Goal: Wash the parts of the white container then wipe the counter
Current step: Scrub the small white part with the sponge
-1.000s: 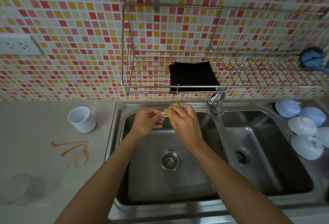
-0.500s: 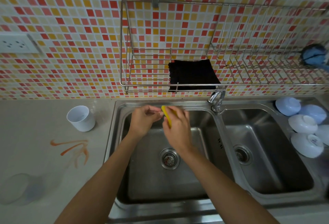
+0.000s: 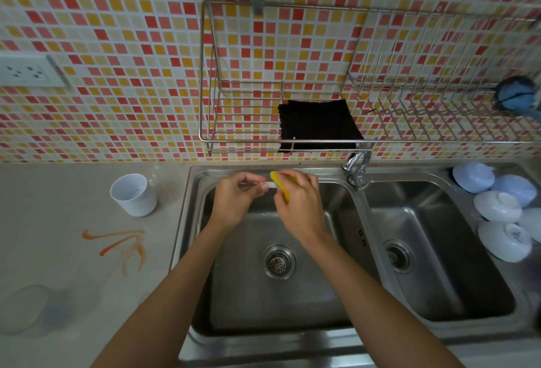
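Over the back of the left sink basin [image 3: 272, 303], my left hand [image 3: 237, 201] pinches a small pale, thin part [image 3: 268, 185] of the container; most of it is hidden by my fingers. My right hand [image 3: 298, 206] grips a yellow sponge [image 3: 280, 187] and presses it against that part. The white container cup [image 3: 133, 194] stands upright on the grey counter [image 3: 58, 215], left of the sink. An orange smear [image 3: 123, 246] marks the counter in front of the cup.
A tap [image 3: 355, 167] sits between the two basins. A wire rack [image 3: 351, 81] on the tiled wall holds a black cloth [image 3: 317, 124] and a blue scrubber [image 3: 516, 98]. Upturned bowls [image 3: 497, 206] crowd the right rim. A clear lid [image 3: 23, 309] lies front left.
My right hand with the sponge has shifted slightly right along the small part. The left hand keeps its hold; the view has tilted a little.
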A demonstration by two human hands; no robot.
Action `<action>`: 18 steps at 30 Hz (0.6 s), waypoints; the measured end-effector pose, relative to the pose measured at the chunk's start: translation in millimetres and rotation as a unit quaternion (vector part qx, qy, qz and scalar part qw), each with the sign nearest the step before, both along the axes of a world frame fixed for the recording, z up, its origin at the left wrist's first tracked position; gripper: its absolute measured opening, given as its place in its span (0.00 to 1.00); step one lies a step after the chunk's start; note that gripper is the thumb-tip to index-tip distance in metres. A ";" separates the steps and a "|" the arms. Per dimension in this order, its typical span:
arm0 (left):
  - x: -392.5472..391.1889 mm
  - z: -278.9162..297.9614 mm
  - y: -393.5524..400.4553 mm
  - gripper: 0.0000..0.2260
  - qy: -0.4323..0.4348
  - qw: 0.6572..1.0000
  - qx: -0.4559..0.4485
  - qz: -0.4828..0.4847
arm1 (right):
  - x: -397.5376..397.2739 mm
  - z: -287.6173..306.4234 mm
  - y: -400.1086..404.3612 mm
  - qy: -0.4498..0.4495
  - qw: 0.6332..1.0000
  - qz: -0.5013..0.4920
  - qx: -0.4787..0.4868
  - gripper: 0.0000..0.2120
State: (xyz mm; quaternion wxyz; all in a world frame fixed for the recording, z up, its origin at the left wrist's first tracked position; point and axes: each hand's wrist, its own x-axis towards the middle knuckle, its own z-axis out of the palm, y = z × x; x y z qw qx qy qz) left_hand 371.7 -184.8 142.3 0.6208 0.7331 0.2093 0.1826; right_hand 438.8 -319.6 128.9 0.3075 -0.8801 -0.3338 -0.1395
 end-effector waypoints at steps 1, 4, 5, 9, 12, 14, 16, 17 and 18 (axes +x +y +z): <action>1.1 0.2 -1.4 0.08 0.003 1.000 0.005 0.002 | 4.9 -1.3 -3.7 0.009 1.000 -0.019 -0.004 0.18; 4.4 -2.4 -1.0 0.08 0.010 1.000 0.007 0.012 | 9.5 -3.2 -11.9 0.004 0.999 -0.044 -0.022 0.19; 4.8 -3.7 0.2 0.08 0.012 1.000 0.004 0.015 | 6.5 -3.0 -12.2 -0.004 0.999 -0.038 -0.025 0.19; 3.2 -3.2 -0.4 0.08 0.009 1.000 -0.009 -0.003 | -6.3 -3.8 -10.1 -0.027 1.000 -0.006 -0.005 0.21; 1.6 -0.8 -4.6 0.07 0.002 0.999 -0.025 -0.022 | 3.4 -5.1 -13.6 -0.026 0.999 -0.010 -0.018 0.21; 1.9 -1.8 -6.0 0.07 0.006 0.999 -0.017 -0.037 | 10.8 -5.4 -16.3 -0.035 0.999 -0.007 -0.041 0.20; 1.4 -2.5 -6.2 0.07 0.005 0.999 -0.021 -0.048 | 14.6 -5.1 -17.2 -0.069 0.996 0.000 -0.055 0.17; 1.5 -2.7 -5.7 0.07 0.002 0.998 -0.026 -0.050 | 15.2 -5.1 -17.0 -0.091 0.994 0.001 -0.058 0.15; 1.6 -2.6 -5.0 0.07 -0.001 0.998 -0.029 -0.049 | 15.5 -5.7 -16.7 -0.109 0.992 0.000 -0.058 0.13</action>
